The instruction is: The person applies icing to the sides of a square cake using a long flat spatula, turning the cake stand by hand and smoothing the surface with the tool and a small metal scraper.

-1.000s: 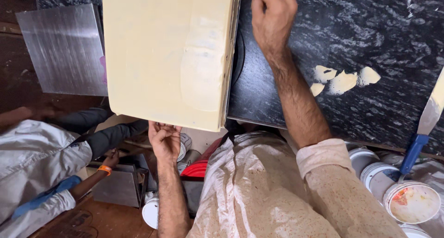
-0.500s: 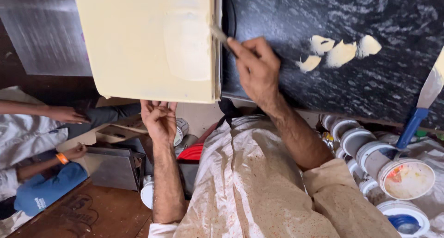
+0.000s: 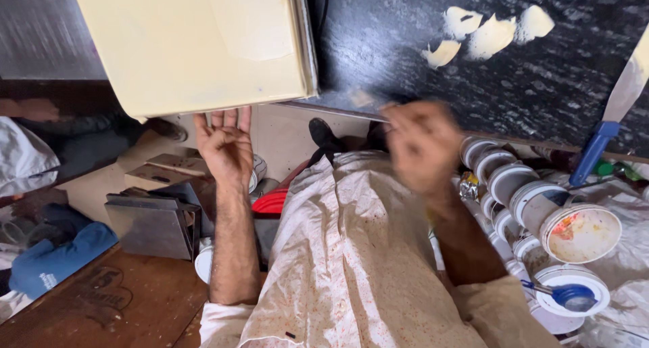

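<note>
- Head view, far left: I see my left hand under the near edge of the cream-coloured panel, palm up, fingers spread and released. They support the panel from below and do not grip it.
- Head view, middle: my right hand is blurred in front of the dark speckled stone surface. I cannot tell whether its fingers are clenched or hold any tool.
- The panel sits at the far left, its right edge against the stone surface. Dabs of pale putty lie on the stone, far right of the panel.
- To do this step well, I judge the left palm should stay flat and steady under the edge, so that the panel does not tip while the right hand works near it.
- Right side: a putty knife with a blue handle leans on the stone. Below it stand several white tubs, one with a blue scoop.
- Near left: a grey metal box on the wooden floor, with another person's sleeve beyond.
</note>
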